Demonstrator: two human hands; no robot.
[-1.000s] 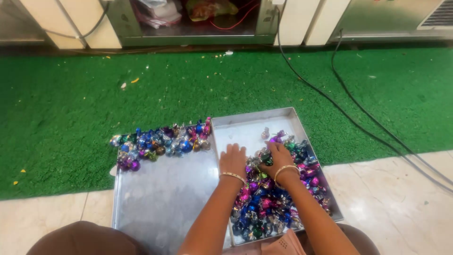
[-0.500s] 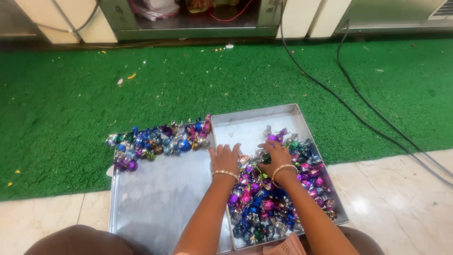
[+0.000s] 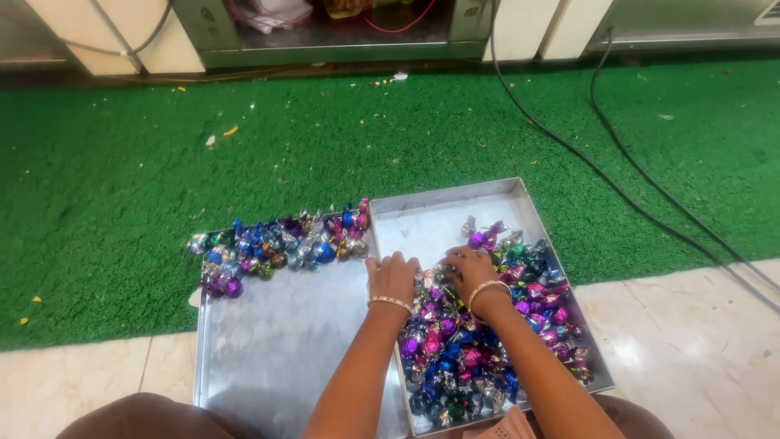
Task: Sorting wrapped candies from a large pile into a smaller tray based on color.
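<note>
Two flat metal trays lie side by side on the floor. The right tray (image 3: pixel 443 213) holds a big heap of foil-wrapped sweets (image 3: pixel 471 349) in pink, blue, purple and silver. My left hand (image 3: pixel 393 276) rests palm down at that tray's left rim, fingers bent over sweets at the heap's edge. My right hand (image 3: pixel 467 272) lies on the heap's far end, fingers curled among the sweets. Both wrists wear thin bangles. The left tray (image 3: pixel 284 349) carries a band of wrapped sweets (image 3: pixel 280 244) along its far edge.
Green artificial turf (image 3: pixel 325 138) spreads beyond the trays. Two black cables (image 3: pixel 634 191) cross it at the right. Pale tiles (image 3: pixel 691 325) lie under the trays' near part. A metal cabinet base (image 3: pixel 341 32) stands at the back. My knees (image 3: pixel 138 415) show at the bottom.
The view has shifted slightly. Both hands have slid a little toward the far end of the heap in the right tray. The sweets on the left tray stay as they were.
</note>
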